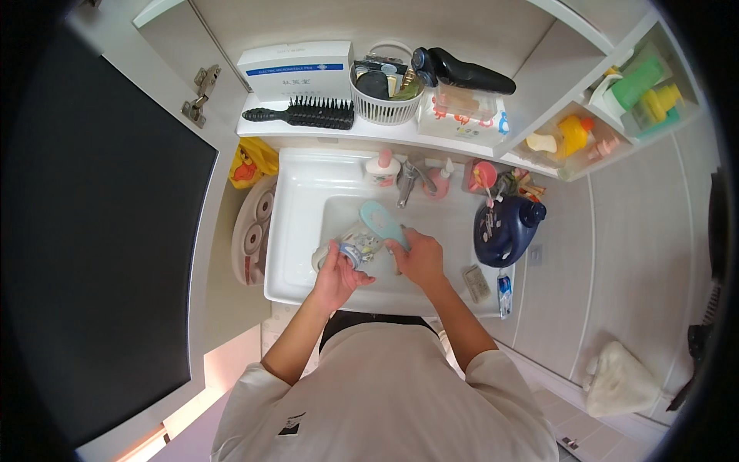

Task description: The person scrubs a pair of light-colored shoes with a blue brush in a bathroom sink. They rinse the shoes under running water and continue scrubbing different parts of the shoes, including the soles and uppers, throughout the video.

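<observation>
My left hand (340,277) holds a small light shoe (361,242) with a blue-and-white band over the basin of the white sink (300,231). In my right hand (421,257) is a scrub brush with a light-blue back (379,219), its head over the far end of the shoe. The bristles are mostly hidden beneath the back. Behind the hands stands a chrome faucet (407,182), between a white bottle with a pink cap (383,168) and a pink pump bottle (439,180).
A dark-blue detergent jug (502,231), a scouring pad or soap bar (476,283) and a toothpaste tube (504,295) lie along the sink's right side. Above, a shelf holds a black hairbrush (300,114), a white basket (387,110) and an electric shaver (467,72). An open mirror-cabinet door (104,231) spans the left.
</observation>
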The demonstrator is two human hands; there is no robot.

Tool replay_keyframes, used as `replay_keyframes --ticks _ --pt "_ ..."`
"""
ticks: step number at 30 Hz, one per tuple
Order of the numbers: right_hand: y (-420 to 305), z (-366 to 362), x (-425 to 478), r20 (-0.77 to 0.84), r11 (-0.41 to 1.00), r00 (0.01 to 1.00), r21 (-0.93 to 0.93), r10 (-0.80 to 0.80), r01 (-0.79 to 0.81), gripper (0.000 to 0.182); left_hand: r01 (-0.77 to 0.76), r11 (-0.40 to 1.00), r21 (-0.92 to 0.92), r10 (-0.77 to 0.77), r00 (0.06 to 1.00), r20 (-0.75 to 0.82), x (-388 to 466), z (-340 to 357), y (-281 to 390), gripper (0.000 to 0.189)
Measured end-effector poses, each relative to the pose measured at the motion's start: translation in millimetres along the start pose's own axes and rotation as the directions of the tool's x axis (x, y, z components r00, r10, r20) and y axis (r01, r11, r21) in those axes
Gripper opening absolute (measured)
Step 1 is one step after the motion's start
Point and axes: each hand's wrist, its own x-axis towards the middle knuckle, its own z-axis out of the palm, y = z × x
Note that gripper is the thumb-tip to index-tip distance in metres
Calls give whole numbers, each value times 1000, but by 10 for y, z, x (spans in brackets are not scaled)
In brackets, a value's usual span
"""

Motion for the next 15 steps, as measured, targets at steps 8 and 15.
replay_keyframes --ticks 8,15 --pt "140 -82 -222 195 984 973 107 120 -142 41 -82 961 -264 58 993 -99 92 318 -86 52" --pt "392 -188 -100 68 973 994 213 81 -94 37 -48 888 -457 84 995 59 97 270 -323 52"
